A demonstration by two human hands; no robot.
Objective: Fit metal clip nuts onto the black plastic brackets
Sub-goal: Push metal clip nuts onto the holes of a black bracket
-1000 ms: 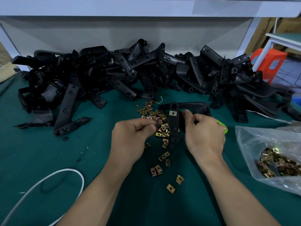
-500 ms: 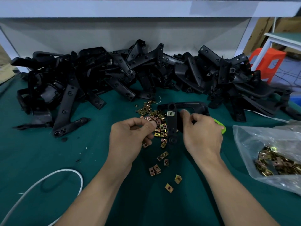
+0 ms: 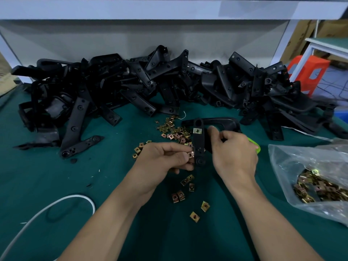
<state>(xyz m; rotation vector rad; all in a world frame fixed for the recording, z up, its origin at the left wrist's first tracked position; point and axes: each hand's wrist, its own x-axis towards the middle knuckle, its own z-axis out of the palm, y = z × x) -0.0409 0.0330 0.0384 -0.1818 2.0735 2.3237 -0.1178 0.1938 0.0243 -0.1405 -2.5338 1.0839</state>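
A black plastic bracket (image 3: 199,142) stands between my hands at the table's middle, one brass clip nut (image 3: 197,130) fitted near its top. My right hand (image 3: 233,153) grips the bracket from the right. My left hand (image 3: 165,157) pinches a clip nut (image 3: 191,154) against the bracket's left edge, low down. Loose clip nuts (image 3: 175,130) lie scattered behind and below my hands on the green mat.
A long heap of black brackets (image 3: 150,87) fills the back of the table. A clear bag of clip nuts (image 3: 318,187) lies at the right. A white cable (image 3: 47,210) loops at the front left. A green object (image 3: 254,145) peeks from behind my right hand.
My left hand has moved right with a clip nut, from beside the loose pile to the bracket's lower left edge. My right hand keeps its hold on the bracket.
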